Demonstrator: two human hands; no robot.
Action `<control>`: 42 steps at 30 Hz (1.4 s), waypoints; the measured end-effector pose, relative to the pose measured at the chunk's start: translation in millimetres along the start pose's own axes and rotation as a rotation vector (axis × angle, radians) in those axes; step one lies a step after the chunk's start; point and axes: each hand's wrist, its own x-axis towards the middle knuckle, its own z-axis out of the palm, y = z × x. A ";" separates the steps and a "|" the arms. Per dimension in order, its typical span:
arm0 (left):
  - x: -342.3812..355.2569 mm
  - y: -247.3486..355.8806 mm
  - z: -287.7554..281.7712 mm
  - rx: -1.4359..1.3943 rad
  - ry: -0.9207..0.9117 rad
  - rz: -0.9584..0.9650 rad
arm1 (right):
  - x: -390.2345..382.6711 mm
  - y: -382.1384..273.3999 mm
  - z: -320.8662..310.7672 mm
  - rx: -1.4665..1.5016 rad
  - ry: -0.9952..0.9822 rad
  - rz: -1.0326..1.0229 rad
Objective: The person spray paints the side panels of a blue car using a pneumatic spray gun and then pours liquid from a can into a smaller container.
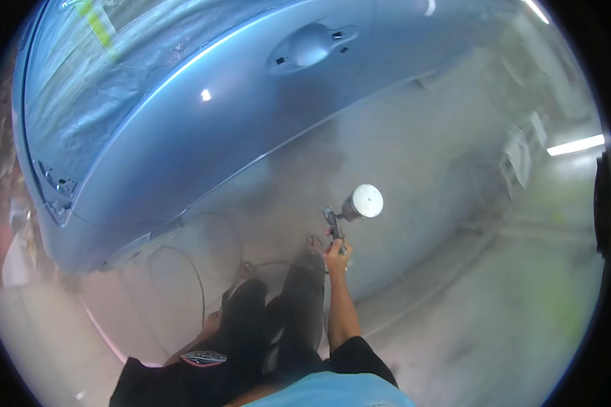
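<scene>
My right hand [337, 258] is closed round the handle of a spray gun [332, 220], held out in front of my legs. A cup with a round white lid [368, 201] sits on the gun's right side. Beyond the gun curves a glossy blue car door panel [237, 115], apart from it, with a recessed door handle cup [309, 46] and no handle fitted. Low beside my left thigh is my left hand [214, 321]; its fingers are mostly hidden. A thin dark hose [198, 277] runs up to it, but whether the hand grips it is unclear.
Plastic sheeting [102, 88] covers the window opening above the panel. The hose loops over the grey floor [414, 163] near my feet and the car's lower edge. Bright strip lights [576, 145] shine at the right. Haze blurs the floor and surroundings.
</scene>
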 end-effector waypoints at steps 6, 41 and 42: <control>-16.9 94.2 11.2 0.171 -0.125 -0.201 | 69.6 154.6 -33.8 -0.085 0.034 0.193; 151.4 95.4 67.9 0.242 -0.006 -0.004 | 156.9 490.0 153.1 0.102 -0.024 -0.317; 146.8 80.5 68.6 0.216 0.025 -0.030 | 145.2 501.2 166.0 0.059 -0.042 -0.367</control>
